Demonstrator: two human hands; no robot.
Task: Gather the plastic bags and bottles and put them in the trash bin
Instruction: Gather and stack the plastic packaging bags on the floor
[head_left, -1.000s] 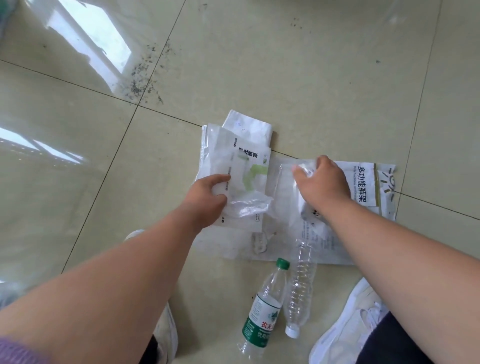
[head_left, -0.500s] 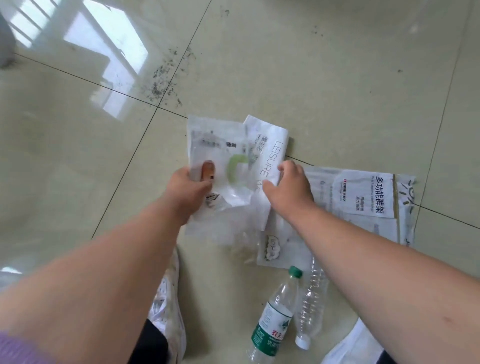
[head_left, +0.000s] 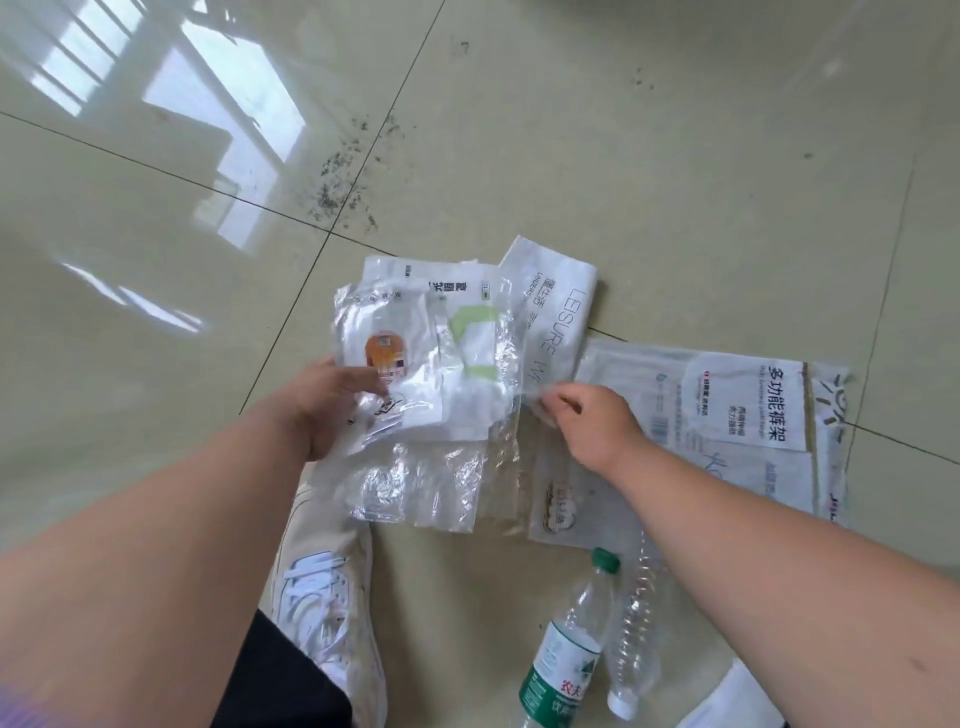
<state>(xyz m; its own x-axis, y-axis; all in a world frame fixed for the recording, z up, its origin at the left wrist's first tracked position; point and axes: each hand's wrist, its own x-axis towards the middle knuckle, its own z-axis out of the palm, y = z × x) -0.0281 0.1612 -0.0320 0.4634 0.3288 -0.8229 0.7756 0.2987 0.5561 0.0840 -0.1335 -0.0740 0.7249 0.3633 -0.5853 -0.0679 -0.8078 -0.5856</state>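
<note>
My left hand (head_left: 332, 400) grips a stack of clear and white plastic bags (head_left: 441, 358), lifted a little off the floor. My right hand (head_left: 587, 421) pinches the right edge of a clear bag in that stack. A white bag printed "LEISURE" (head_left: 558, 306) lies just behind. A large printed bag (head_left: 737, 410) lies flat on the floor to the right, under my right forearm. Two empty plastic bottles lie near the bottom: one with a green cap and label (head_left: 569, 649), one clear with a white cap (head_left: 636, 639).
Glossy pale floor tiles (head_left: 623, 130) stretch all around, with a patch of dark specks (head_left: 343, 182) behind the bags. My left white shoe (head_left: 322, 587) stands below the stack, the right shoe (head_left: 737, 701) at the bottom right. No bin is in view.
My left hand has raised the bag stack, and more bags now hang from it. My right hand moved right and lower, from the white bag to the clear bag's edge.
</note>
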